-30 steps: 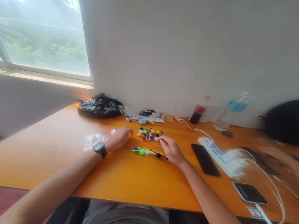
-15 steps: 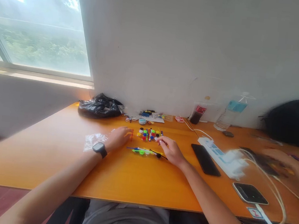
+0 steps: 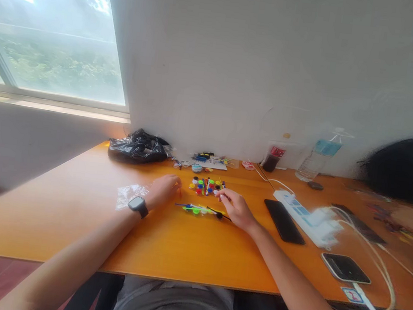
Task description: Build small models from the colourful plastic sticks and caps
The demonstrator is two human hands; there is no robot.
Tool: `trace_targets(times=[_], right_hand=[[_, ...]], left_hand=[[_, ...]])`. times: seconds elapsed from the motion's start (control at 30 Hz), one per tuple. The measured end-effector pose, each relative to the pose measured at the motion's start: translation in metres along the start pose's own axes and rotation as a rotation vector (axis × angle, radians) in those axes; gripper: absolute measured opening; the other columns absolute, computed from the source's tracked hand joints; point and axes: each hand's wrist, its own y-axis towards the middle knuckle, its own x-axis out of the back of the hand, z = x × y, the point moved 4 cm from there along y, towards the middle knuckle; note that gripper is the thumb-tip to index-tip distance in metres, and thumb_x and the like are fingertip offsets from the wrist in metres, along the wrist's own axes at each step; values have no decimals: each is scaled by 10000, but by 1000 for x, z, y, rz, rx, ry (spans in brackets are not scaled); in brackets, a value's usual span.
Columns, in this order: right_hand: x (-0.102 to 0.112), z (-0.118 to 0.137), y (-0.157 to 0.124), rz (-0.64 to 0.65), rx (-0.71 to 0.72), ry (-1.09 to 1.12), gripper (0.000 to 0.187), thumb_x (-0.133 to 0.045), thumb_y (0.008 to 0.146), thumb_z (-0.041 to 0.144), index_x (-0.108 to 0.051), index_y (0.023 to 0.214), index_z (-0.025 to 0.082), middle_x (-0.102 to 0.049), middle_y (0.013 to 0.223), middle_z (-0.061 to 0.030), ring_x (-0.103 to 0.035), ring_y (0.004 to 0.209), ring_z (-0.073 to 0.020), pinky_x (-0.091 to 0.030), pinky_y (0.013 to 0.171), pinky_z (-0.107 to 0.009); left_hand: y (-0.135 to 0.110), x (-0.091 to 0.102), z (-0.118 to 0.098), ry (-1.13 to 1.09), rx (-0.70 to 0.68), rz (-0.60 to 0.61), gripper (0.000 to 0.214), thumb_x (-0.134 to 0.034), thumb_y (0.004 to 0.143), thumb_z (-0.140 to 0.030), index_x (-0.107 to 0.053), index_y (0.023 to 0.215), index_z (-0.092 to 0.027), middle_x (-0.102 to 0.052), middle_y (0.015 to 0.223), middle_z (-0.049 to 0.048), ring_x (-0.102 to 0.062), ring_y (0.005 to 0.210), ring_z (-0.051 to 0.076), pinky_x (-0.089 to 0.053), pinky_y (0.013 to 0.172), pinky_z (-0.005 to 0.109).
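My left hand point(image 3: 163, 191), a watch on its wrist, is closed at the fingertips on a thin orange-red stick point(image 3: 180, 191) just above the table. Most of that stick is hidden by the fingers. Opposite it, my right hand point(image 3: 236, 208) is curled with thumb and forefinger together; what they pinch, if anything, is too small to tell. Between the hands lies a cluster of small round coloured pieces point(image 3: 200, 183) with several thin sticks among them. Nearer to me is a row of sticks with round pieces point(image 3: 203, 210), its right end by my right hand.
Clear plastic wrap point(image 3: 129, 195) lies beside my left wrist. At the back are a black plastic bag point(image 3: 138, 147) and small parts on paper point(image 3: 211, 161). To the right are a black phone point(image 3: 284, 221), a power strip point(image 3: 306, 217), a charging phone point(image 3: 346, 268), cables and a water bottle point(image 3: 316, 160).
My left fingers have shifted slightly and less of the orange-red stick shows. My right hand stays in place. At the far right, another person's hand has drawn back toward the edge.
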Motion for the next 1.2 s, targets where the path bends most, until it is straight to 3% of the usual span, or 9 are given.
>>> trace_targets(times=[0.17, 0.3, 0.4, 0.57, 0.7, 0.83, 0.9, 1.0, 1.2], right_hand=[[0, 0, 0, -5, 17, -5, 252, -489, 1029, 320, -718, 1011, 217, -735, 949, -63, -685, 899, -234, -505, 836, -354], [0, 1, -1, -7, 28, -24, 247, -487, 1038, 319, -711, 1013, 218, -740, 969, -70, -691, 909, -238, -515, 831, -359], [-2, 5, -2, -11, 73, -61, 228, -496, 1047, 319, -704, 1037, 226, -744, 1038, -86, -689, 977, -254, -519, 855, -372], [-7, 32, -1, -27, 163, -55, 197, -525, 1050, 301, -668, 1174, 243, -702, 1083, -84, -665, 977, -238, -526, 904, -379], [-8, 64, 4, 32, 187, -46, 323, -531, 1057, 306, -591, 1374, 286, -655, 1262, -100, -658, 1060, -239, -533, 933, -378], [-10, 80, 16, 125, 235, -76, 200, -519, 1063, 294, -700, 1143, 262, -705, 1092, -75, -661, 989, -232, -514, 898, -362], [-12, 78, 24, 157, 236, -85, 216, -510, 1066, 302, -712, 1013, 246, -704, 959, -57, -643, 876, -212, -499, 817, -340], [-13, 69, 34, 171, 221, -1, 228, -543, 1054, 353, -717, 970, 234, -707, 902, -45, -618, 801, -193, -486, 737, -312], [-13, 40, 39, 30, 87, 222, 260, -616, 1007, 441, -716, 960, 206, -716, 896, -40, -636, 767, -174, -508, 707, -288]], left_hand=[[3, 3, 3, -49, 17, -102, 206, -553, 1017, -353, -686, 940, -216, -718, 947, 70, -637, 845, 225, -413, 702, 295], [4, 5, 0, -268, 64, -131, 292, -566, 1004, -433, -654, 868, -190, -643, 792, 25, -540, 711, 176, -359, 643, 281], [2, 6, -13, -553, 77, -46, 441, -564, 982, -566, -602, 783, -174, -522, 687, -16, -421, 630, 134, -294, 584, 264], [-8, 8, -44, -911, 56, 205, 547, -622, 914, -702, -600, 803, -167, -421, 684, -38, -347, 617, 108, -251, 554, 243], [-16, 12, -64, -1087, 36, 321, 527, -627, 928, -689, -601, 856, -168, -391, 717, -37, -332, 631, 105, -268, 570, 239], [-20, 17, -75, -1147, 11, 349, 530, -643, 929, -670, -556, 776, -170, -367, 702, -45, -327, 629, 101, -315, 601, 247], [-20, 18, -75, -1142, 24, 333, 507, -646, 932, -652, -582, 789, -170, -406, 699, -41, -365, 630, 102, -352, 616, 247], [-16, 16, -68, -1105, 70, 237, 404, -614, 966, -582, -677, 950, -183, -549, 754, -2, -496, 680, 128, -422, 646, 255], [-12, 10, -52, -1038, 120, 99, 354, -531, 1002, -333, -633, 1319, -213, -711, 947, 56, -645, 815, 160, -516, 745, 296]])
